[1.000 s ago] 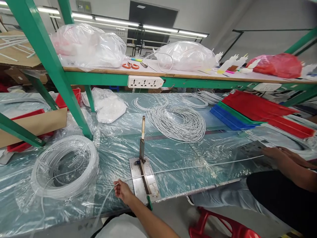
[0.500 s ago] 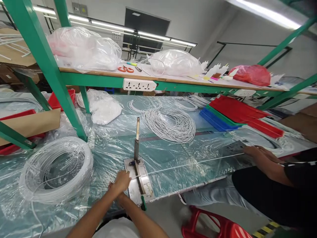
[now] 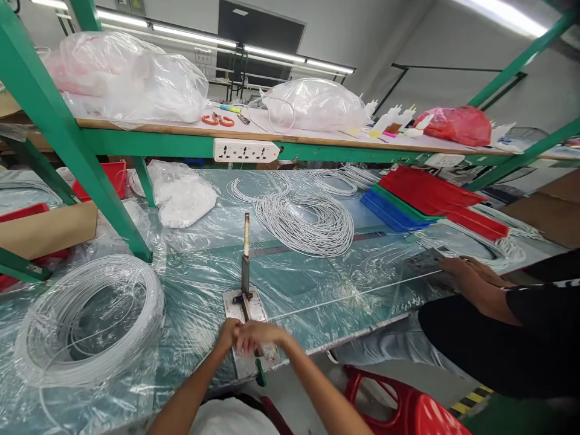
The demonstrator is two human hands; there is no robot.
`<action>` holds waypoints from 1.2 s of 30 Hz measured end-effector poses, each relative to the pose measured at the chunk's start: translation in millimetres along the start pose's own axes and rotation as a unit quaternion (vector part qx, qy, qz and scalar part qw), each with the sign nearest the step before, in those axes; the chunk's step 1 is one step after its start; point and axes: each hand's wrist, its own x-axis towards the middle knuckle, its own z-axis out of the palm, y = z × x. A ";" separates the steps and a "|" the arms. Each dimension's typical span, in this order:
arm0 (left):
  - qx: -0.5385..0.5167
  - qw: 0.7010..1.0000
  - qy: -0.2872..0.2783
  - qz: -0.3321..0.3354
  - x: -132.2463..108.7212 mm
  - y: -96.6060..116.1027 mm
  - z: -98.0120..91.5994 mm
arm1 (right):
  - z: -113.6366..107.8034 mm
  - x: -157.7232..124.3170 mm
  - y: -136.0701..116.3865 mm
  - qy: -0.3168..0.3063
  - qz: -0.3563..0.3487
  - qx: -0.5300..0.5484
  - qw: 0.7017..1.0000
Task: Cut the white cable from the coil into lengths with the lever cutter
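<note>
My left hand (image 3: pixel 228 336) and my right hand (image 3: pixel 261 336) meet, fingers curled, on the metal base plate of a small lever cutter (image 3: pixel 244 302) at the table's near edge. Both seem to pinch a thin white wire (image 3: pixel 353 293) where it crosses the plate. The cutter's lever (image 3: pixel 246 241) stands upright behind my hands. The wire runs taut to the right, to a co-worker's hands (image 3: pixel 471 279) resting on a second metal plate (image 3: pixel 423 261). A big coil of white wire (image 3: pixel 86 320) lies to my left under plastic film.
Cut wire loops (image 3: pixel 303 220) lie mid-table, with red, green and blue trays (image 3: pixel 421 202) to the right. A green shelf post (image 3: pixel 77 151) stands at the left; a power strip (image 3: pixel 244 150) hangs on the shelf edge. A red stool (image 3: pixel 408 411) is below right.
My right hand has come in from the right and joined my left hand on the cutter plate. The left hand shifted onto the plate. The view drifted slightly right.
</note>
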 end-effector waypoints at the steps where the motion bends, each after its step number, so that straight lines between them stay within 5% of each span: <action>1: -0.004 1.000 0.009 -0.002 -1.0 -0.6 1.9 | -17.7 5.4 -24.0 0.025 -0.020 -0.003 0.999; 4: -0.006 1.000 0.030 -0.002 -5.8 1.1 4.7 | -53.0 36.2 -93.1 0.123 -0.091 -0.004 0.988; 8: 0.010 0.999 0.053 0.008 -12.7 6.9 5.7 | -56.9 82.6 -150.3 0.185 -0.118 -0.006 0.976; 14: 0.064 0.992 0.104 0.006 -15.0 10.9 9.2 | -45.9 98.8 -165.7 0.161 -0.083 0.014 0.983; 19: 0.097 0.988 0.121 0.003 -15.7 12.6 10.0 | -54.8 46.4 -159.6 0.101 -0.070 0.057 0.991; 24: 0.111 0.987 0.120 0.002 -14.8 12.4 10.0 | -57.0 -55.0 -105.3 0.039 -0.036 0.029 0.998; 28: 0.105 0.987 0.124 -0.007 -14.8 12.0 11.7 | -40.6 -113.3 -13.0 0.117 0.019 0.027 0.993; 32: 0.098 0.987 0.128 -0.007 -15.3 12.5 12.6 | -24.0 -119.3 78.1 0.244 0.018 -0.010 0.969; 36: 0.095 0.987 0.128 0.000 -15.8 13.4 11.8 | -19.4 -108.5 119.3 0.318 -0.065 -0.108 0.940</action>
